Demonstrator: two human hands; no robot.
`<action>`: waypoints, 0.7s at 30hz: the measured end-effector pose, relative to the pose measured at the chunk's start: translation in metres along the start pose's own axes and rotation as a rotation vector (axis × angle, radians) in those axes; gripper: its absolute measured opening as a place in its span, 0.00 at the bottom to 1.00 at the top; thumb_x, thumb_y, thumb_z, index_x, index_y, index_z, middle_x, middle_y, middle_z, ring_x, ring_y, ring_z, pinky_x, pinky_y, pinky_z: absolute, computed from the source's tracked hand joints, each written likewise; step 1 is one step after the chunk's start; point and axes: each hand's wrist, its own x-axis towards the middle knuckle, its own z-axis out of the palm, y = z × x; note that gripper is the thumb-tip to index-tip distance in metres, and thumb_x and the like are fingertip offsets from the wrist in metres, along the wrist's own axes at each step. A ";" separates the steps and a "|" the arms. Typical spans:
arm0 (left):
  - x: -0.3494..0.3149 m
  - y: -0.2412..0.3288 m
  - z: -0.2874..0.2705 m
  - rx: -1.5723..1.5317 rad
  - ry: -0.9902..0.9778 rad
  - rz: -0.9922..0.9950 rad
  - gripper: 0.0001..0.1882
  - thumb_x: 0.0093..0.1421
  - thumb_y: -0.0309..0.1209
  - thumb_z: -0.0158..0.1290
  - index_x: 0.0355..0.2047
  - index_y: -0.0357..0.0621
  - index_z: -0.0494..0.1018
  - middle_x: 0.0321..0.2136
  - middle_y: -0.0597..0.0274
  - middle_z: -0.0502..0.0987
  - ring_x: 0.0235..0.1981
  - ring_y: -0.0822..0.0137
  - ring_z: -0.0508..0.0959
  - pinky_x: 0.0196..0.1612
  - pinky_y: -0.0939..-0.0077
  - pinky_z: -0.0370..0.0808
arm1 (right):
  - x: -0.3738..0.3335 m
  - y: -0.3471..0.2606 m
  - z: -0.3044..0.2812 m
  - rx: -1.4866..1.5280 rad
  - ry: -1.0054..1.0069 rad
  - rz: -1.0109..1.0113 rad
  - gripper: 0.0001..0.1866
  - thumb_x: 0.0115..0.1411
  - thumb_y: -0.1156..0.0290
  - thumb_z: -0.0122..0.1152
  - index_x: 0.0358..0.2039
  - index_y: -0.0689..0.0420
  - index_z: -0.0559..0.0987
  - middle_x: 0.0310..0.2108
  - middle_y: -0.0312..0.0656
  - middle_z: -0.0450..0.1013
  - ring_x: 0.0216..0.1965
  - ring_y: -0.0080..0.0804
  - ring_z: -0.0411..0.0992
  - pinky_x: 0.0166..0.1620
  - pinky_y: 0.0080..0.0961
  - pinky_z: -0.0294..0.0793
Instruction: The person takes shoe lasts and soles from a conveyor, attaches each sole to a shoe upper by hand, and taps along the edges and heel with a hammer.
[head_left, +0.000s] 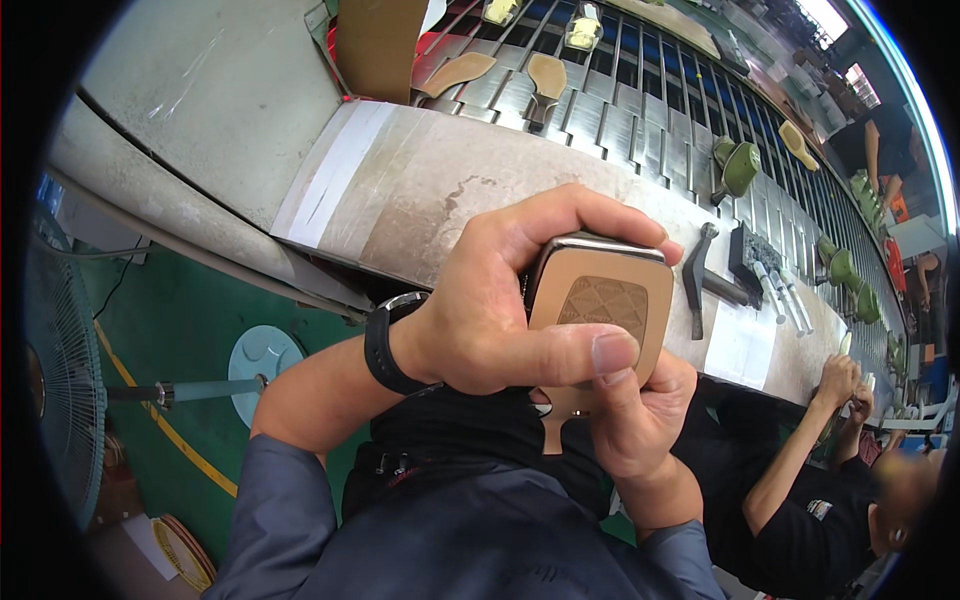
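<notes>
Both hands hold a square-toed shoe above my lap, its tan sole turned up toward me. A darker patterned patch covers the front of the sole, and a dark, glossy edge of the upper shows along the toe. My left hand wraps round the toe and left side, fingers over the far edge, thumb pressed across the sole. Gripping from the lower right, my right hand has its thumb up against the left thumb. A narrow tan part shows below; the rest of the shoe is hidden by my hands.
Beyond my hands runs a worn bench with a hammer and a dark block with pen-like tools. A roller conveyor carries tan soles and green shoe-shaped pieces. A fan stands left; a co-worker sits right.
</notes>
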 end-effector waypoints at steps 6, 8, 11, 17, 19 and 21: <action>-0.001 0.002 0.003 -0.086 -0.005 -0.004 0.32 0.68 0.48 0.53 0.59 0.29 0.69 0.56 0.35 0.78 0.60 0.50 0.79 0.63 0.54 0.76 | -0.004 0.000 0.000 0.075 0.032 0.073 0.16 0.74 0.69 0.58 0.46 0.72 0.82 0.36 0.51 0.84 0.34 0.32 0.84 0.38 0.27 0.85; -0.002 0.013 0.005 -0.049 -0.005 -0.098 0.29 0.73 0.46 0.42 0.58 0.29 0.71 0.56 0.34 0.77 0.60 0.49 0.78 0.64 0.53 0.75 | -0.006 -0.001 0.000 0.014 0.033 0.093 0.15 0.73 0.70 0.58 0.45 0.72 0.83 0.34 0.51 0.84 0.33 0.31 0.83 0.38 0.25 0.84; -0.004 0.020 0.009 0.004 0.027 -0.111 0.26 0.73 0.41 0.39 0.55 0.28 0.73 0.55 0.34 0.78 0.60 0.49 0.79 0.63 0.54 0.76 | -0.006 -0.001 0.001 -0.040 0.032 0.081 0.13 0.73 0.72 0.59 0.44 0.71 0.84 0.31 0.48 0.85 0.31 0.27 0.83 0.35 0.22 0.83; -0.006 0.038 0.015 0.131 0.123 -0.182 0.14 0.70 0.31 0.50 0.47 0.30 0.76 0.48 0.38 0.83 0.52 0.55 0.84 0.57 0.60 0.81 | -0.008 -0.005 0.004 -0.091 -0.004 0.116 0.11 0.71 0.72 0.62 0.41 0.69 0.85 0.26 0.43 0.84 0.26 0.21 0.80 0.28 0.19 0.78; -0.005 0.051 0.019 0.277 0.157 -0.239 0.07 0.66 0.25 0.59 0.41 0.33 0.77 0.43 0.41 0.85 0.46 0.61 0.86 0.52 0.66 0.83 | -0.010 -0.003 -0.001 -0.153 -0.060 0.095 0.11 0.70 0.72 0.63 0.40 0.69 0.85 0.25 0.42 0.83 0.25 0.21 0.79 0.27 0.19 0.77; -0.007 0.056 0.022 0.301 0.153 -0.241 0.07 0.66 0.25 0.59 0.41 0.33 0.77 0.43 0.41 0.85 0.46 0.61 0.86 0.51 0.66 0.83 | -0.011 -0.001 -0.002 -0.219 -0.114 0.076 0.11 0.70 0.71 0.63 0.39 0.69 0.85 0.24 0.41 0.83 0.24 0.20 0.79 0.27 0.19 0.76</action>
